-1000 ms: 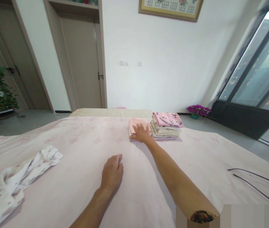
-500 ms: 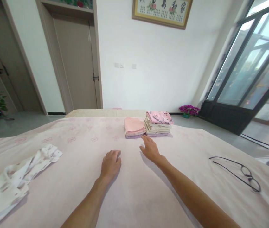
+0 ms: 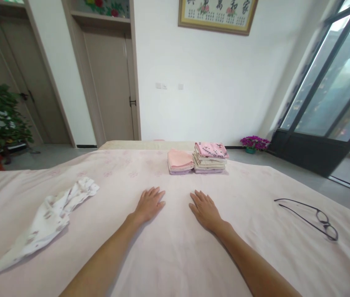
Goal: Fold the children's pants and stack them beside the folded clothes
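My left hand [image 3: 150, 203] lies palm down on the pale pink sheet [image 3: 175, 247], fingers stretched out, holding nothing. Opposite it, my right hand [image 3: 205, 209] also rests flat with its fingers apart. Beyond both hands sit two neat piles of folded cloth side by side. The lower pile [image 3: 181, 161] has a peach-pink piece on top. On the taller pile [image 3: 210, 164], cream layers lie under a pink printed cloth [image 3: 212, 150]. Off to the left is a crumpled white cloth [image 3: 51, 216] with small dark prints, well apart from my left hand.
Black-framed glasses [image 3: 325, 225] lie unfolded on the sheet at the right. Past the sheet's far edge stand a white wall [image 3: 193, 115], a closed door [image 3: 109, 86] and a pot of purple flowers [image 3: 254, 142]. A leafy plant [image 3: 3, 111] stands at the far left.
My right hand has drawn back from the folded piles and now lies flat. My left hand's fingers have spread out on the sheet. The view has turned slightly left.
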The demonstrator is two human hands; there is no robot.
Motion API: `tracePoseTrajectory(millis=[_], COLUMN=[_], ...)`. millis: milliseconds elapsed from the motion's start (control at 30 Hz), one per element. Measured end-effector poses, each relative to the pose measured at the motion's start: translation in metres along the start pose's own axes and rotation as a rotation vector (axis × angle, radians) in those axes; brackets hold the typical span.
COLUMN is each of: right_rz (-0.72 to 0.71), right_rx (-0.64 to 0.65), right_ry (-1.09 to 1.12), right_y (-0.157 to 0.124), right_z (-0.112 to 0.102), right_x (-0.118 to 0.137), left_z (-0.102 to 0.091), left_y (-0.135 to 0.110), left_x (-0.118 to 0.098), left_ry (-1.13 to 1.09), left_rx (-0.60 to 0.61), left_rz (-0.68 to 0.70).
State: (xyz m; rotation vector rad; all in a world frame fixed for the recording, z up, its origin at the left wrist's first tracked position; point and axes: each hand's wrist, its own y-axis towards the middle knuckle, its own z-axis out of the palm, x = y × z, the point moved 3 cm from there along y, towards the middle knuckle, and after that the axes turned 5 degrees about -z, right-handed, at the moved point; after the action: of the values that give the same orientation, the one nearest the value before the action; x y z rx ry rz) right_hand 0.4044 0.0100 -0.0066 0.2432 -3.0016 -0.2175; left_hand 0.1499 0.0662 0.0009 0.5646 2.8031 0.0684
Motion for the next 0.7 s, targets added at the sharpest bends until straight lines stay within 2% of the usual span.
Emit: tracePoseTrajectory(millis=[167,367,467,533,600,700], right_rz=[-0.004,-0.006,0.002,0.008,0.011,0.007], right_rx=[-0.026,-0.045,-0.045,-0.041,-0.039,-0.04], right_ry=[-0.01,-0.002,0.007,0.01,0.013,0.016], right_y=[0.003,0.003,0.002,0.001,0.001,0.001], right_z=[0.0,0.0,-0.002,-0.004,-0.005,-0.005], right_x=[-0.003,-0.003,-0.001,0.0,0.0,-0.001], left_z=[-0.033,-0.072,-0.08,-0.083,-0.084,-0.087], left_y=[-0.021,-0.074,-0.093,-0.098,-0.1,-0.102], left_x=[0.073,0.18,0.23,0.252,0.264,0.263], left_ry=[0.209,0.432,0.416,0.369,0.339,0.3], left_rx=[-0.293,-0.585,-0.507,-0.405,-0.356,-0.382], left_rz=[-0.466,-0.741,-0.917,-0.991,-1.016,-1.034])
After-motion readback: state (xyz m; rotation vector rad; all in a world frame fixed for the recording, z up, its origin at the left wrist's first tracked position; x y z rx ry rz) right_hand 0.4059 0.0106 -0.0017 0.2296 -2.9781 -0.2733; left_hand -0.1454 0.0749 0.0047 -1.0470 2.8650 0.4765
